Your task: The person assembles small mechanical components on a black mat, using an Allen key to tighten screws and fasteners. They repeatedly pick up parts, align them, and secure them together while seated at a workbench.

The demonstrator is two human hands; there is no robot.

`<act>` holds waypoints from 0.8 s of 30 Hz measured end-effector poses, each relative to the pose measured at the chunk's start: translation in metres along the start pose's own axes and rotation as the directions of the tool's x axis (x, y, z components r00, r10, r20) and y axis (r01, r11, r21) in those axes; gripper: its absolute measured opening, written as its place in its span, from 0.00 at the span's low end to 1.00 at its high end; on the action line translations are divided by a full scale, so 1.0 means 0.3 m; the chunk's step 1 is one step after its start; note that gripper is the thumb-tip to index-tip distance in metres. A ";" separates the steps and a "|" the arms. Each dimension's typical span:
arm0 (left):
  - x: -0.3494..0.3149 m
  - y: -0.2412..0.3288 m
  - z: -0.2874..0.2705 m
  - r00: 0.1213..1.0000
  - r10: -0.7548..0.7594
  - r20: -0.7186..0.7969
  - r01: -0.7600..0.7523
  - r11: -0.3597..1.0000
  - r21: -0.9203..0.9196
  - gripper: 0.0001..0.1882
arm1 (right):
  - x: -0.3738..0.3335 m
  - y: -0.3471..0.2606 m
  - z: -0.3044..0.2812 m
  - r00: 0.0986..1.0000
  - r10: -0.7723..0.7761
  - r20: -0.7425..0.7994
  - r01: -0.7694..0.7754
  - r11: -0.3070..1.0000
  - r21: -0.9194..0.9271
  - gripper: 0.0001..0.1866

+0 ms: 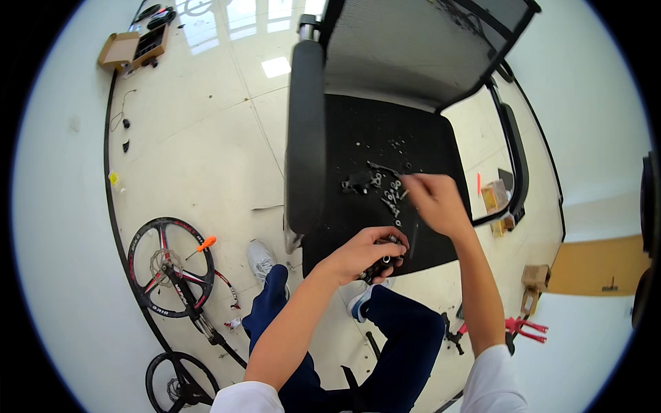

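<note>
Your left hand (363,253) is curled around a small black metal part (383,264) at the front edge of the chair seat (358,138), so that bit is secure. Your right hand (432,201) hangs over the pile of bolts and nuts (390,193) in the middle of the seat, fingers bunched, but it's blurred and I can't tell if it's pinching anything. I'd say pick one bolt at a time and keep the part low over the seat, so drops land on fabric, not the floor (206,138)
</note>
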State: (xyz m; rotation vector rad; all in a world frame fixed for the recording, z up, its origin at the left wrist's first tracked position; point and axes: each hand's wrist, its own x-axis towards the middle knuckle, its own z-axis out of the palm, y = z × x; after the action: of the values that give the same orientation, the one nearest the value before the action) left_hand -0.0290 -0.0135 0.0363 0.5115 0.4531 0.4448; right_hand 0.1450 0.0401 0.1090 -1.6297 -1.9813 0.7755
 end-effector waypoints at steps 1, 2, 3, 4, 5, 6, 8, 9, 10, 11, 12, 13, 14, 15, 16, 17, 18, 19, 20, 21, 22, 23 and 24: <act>-0.005 -0.001 -0.017 0.999 0.017 -0.043 -0.020 0.997 -0.077 0.08 | -0.040 0.049 -0.019 0.989 0.147 -0.023 -0.143 0.983 0.117 0.18; -0.011 -0.002 -0.027 0.996 0.043 -0.073 -0.054 0.988 -0.148 0.07 | -0.102 0.098 0.009 0.957 0.238 -0.168 -0.201 0.957 0.209 0.19; -0.014 0.001 -0.031 0.993 0.064 -0.096 -0.084 0.972 -0.218 0.07 | -0.177 0.109 0.027 0.888 0.395 -0.236 -0.287 0.875 0.389 0.21; -0.013 0.004 -0.036 0.990 0.081 -0.116 -0.111 0.953 -0.283 0.07 | -0.251 0.111 0.048 0.842 0.455 -0.289 -0.263 0.815 0.517 0.23; -0.006 0.003 -0.038 0.979 0.117 -0.169 -0.168 0.928 -0.332 0.07 | -0.328 0.120 0.093 0.798 0.411 -0.441 -0.211 0.876 0.435 0.24; 0.001 0.000 -0.039 0.964 0.145 -0.224 -0.223 0.900 -0.376 0.07 | -0.397 0.104 0.153 0.780 0.318 -0.538 -0.174 0.937 0.303 0.25; 0.015 -0.023 -0.044 0.949 0.168 -0.268 -0.264 0.886 -0.381 0.08 | -0.441 0.013 0.266 0.702 -0.479 -0.528 0.254 0.860 -0.442 0.18; 0.016 -0.034 -0.049 0.934 0.151 -0.324 -0.224 0.953 -0.202 0.08 | -0.459 -0.048 0.300 0.847 -0.456 -0.274 0.324 0.850 -0.414 0.17; 0.056 -0.051 -0.025 0.929 0.138 -0.344 -0.158 0.987 -0.028 0.08 | -0.418 -0.095 0.311 0.822 -0.500 -0.271 0.374 0.834 -0.405 0.17; 0.055 -0.072 -0.035 0.903 0.139 -0.406 -0.079 0.984 0.159 0.08 | -0.356 -0.135 0.338 0.797 -0.518 -0.309 0.376 0.827 -0.418 0.17; 0.042 -0.100 -0.068 0.900 0.256 -0.353 -0.143 0.938 0.315 0.08 | -0.297 -0.162 0.326 0.813 -0.496 -0.304 0.351 0.835 -0.424 0.18; 0.022 -0.132 -0.105 0.824 0.563 -0.059 -0.455 0.721 0.522 0.07 | -0.231 -0.189 0.289 0.834 -0.496 -0.241 0.355 0.818 -0.453 0.16; 0.015 -0.093 -0.057 0.962 0.254 -0.103 -0.174 0.858 0.484 0.06 | -0.179 -0.179 0.234 0.895 -0.424 -0.137 0.298 0.799 -0.521 0.13; 0.000 -0.068 -0.033 0.991 0.090 -0.094 -0.047 0.920 0.388 0.06 | -0.119 -0.138 0.192 0.929 -0.367 -0.055 0.317 0.860 -0.400 0.12; -0.007 -0.047 -0.007 0.994 -0.077 -0.073 0.096 0.950 0.298 0.06 | -0.073 -0.111 0.135 0.967 -0.256 0.007 0.249 0.932 -0.263 0.12; 0.007 -0.042 0.005 0.998 -0.059 0.015 0.056 0.988 0.147 0.06 | -0.040 -0.072 0.069 0.997 -0.073 0.018 0.075 0.989 -0.127 0.14; -0.002 -0.005 0.012 0.999 -0.047 0.013 0.046 0.995 0.084 0.07 | -0.032 -0.037 0.012 0.995 0.080 0.057 -0.080 0.997 0.002 0.17; -0.014 0.004 -0.007 1.000 -0.004 -0.006 0.005 1.000 0.011 0.07 | -0.050 -0.002 -0.003 0.995 0.091 -0.041 -0.091 0.996 0.010 0.18; -0.013 0.011 -0.021 0.999 0.033 -0.033 -0.035 0.998 -0.057 0.06 | -0.094 0.011 -0.009 0.973 0.155 -0.173 -0.149 0.988 0.045 0.19; -0.013 0.005 -0.033 0.996 0.061 -0.065 -0.069 0.989 -0.131 0.06 | -0.150 0.030 0.012 0.926 0.205 -0.316 -0.187 0.979 0.085 0.21; -0.021 -0.002 -0.035 0.991 0.100 -0.092 -0.117 0.972 -0.205 0.06 | -0.214 0.077 0.048 0.860 0.310 -0.405 -0.217 0.941 0.260 0.22; -0.024 -0.007 -0.037 0.984 0.132 -0.121 -0.161 0.948 -0.276 0.07 | -0.282 0.093 0.086 0.825 0.360 -0.437 -0.201 0.908 0.369 0.22; -0.018 -0.005 -0.034 0.977 0.163 -0.140 -0.202 0.918 -0.340 0.07 | -0.344 0.059 0.104 0.787 0.429 -0.443 -0.244 0.876 0.415 0.23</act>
State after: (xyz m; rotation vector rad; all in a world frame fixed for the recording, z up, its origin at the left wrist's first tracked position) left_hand -0.0382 -0.0138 0.0290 0.1803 0.4196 0.7225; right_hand 0.1573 -0.0629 0.0743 -1.7688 -1.1134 0.6532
